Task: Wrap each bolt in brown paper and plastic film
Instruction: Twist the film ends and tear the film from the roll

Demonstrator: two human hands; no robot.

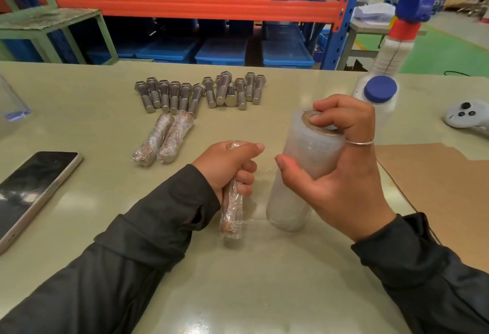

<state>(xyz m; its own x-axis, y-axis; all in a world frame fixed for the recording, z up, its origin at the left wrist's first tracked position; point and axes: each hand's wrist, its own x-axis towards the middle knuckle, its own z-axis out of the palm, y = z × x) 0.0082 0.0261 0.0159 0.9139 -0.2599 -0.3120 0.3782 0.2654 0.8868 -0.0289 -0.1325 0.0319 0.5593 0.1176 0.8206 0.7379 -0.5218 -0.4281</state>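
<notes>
My left hand (227, 167) grips a bolt wrapped in brown paper and film (232, 214), held nearly upright over the table. A thin strand of film runs from its lower end to the roll of plastic film (304, 172). My right hand (341, 164) holds that roll, with fingers hooked into its cardboard core and the thumb against its side. Two wrapped bolts (164, 139) lie side by side further back. Behind them lies a row of several bare steel bolts (198, 93). Brown paper sheets (436, 183) lie at the right.
A phone (31, 191) lies at the left table edge. A white bottle with a blue cap (378, 95) and a spray bottle (399, 42) stand at the back right, beside a grey controller (465, 116). A clear plastic box (10, 103) sits far left. Shelving with blue crates stands behind.
</notes>
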